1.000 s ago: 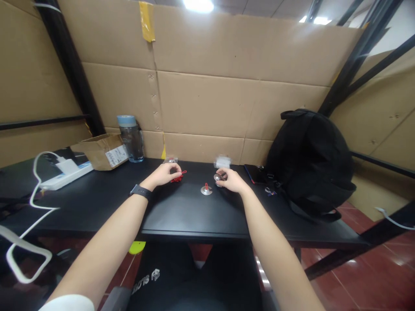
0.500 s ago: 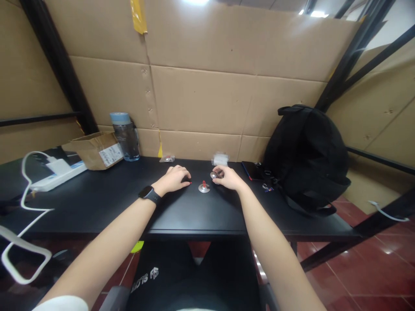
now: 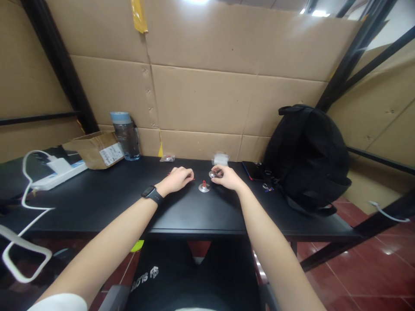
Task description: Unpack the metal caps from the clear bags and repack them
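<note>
A small, shiny finger cymbal (image 3: 204,187) with a red loop on its domed middle lies on the black table between my hands. My right hand (image 3: 225,176) is closed, its fingertips around the edge of a second finger cymbal (image 3: 212,174) just above the table. To the left of the lying cymbal, my left hand (image 3: 177,179) rests low over the tabletop with fingers curled and thumb drawn in. Small red spots show at its fingertips; whether they are nails or a cord is unclear. A dark watch (image 3: 151,194) is on the left wrist.
Along the cardboard wall lie a small clear packet (image 3: 167,158) and a whitish plastic packet (image 3: 220,158). To the left stand a water bottle (image 3: 126,138), a cardboard box (image 3: 95,151) and a power strip (image 3: 58,177). A black backpack (image 3: 308,160) and keys (image 3: 267,188) are on the right.
My left hand has shifted slightly right, and its fingers have drawn together. The cymbal in my right hand has tilted a little; the other cymbal has stayed in place.
</note>
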`<state>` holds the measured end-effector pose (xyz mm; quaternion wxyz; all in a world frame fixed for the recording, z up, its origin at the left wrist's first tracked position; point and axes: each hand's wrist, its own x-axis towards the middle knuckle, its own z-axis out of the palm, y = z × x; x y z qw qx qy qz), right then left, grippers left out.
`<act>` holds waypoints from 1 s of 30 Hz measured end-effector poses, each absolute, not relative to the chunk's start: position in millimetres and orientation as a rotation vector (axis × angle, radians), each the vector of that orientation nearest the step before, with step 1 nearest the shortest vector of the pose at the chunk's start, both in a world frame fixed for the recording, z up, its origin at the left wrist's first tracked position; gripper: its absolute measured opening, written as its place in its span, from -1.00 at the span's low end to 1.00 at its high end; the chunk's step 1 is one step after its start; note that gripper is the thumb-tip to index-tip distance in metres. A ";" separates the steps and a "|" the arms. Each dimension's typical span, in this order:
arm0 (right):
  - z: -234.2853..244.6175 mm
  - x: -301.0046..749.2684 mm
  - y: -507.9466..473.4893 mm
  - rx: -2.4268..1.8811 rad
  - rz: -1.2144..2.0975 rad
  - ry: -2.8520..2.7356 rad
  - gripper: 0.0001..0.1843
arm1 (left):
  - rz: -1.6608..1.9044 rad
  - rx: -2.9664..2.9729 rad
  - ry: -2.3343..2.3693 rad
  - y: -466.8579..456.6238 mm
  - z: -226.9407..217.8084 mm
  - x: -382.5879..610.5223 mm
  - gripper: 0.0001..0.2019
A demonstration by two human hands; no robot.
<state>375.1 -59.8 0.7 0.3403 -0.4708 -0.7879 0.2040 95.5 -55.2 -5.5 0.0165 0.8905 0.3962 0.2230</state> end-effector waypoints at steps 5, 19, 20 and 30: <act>2.2 372.3 -61.9 -1.205 0.552 -2.049 -0.60 | 0.811 2.642 1.134 -57.6 0.2 96.6 -0.88; 3.8 353.7 -67.1 -1.003 0.597 -1.955 -0.54 | 1.038 2.451 1.139 -64.2 4.1 106.5 -0.77; 3.9 350.5 -68.1 -0.981 0.598 -1.947 -0.53 | 1.077 2.438 1.124 -64.5 3.6 108.0 -0.77; 5.9 326.2 -80.0 -0.833 0.624 -1.885 -0.52 | 1.261 2.314 1.012 -62.2 -3.0 118.3 -0.78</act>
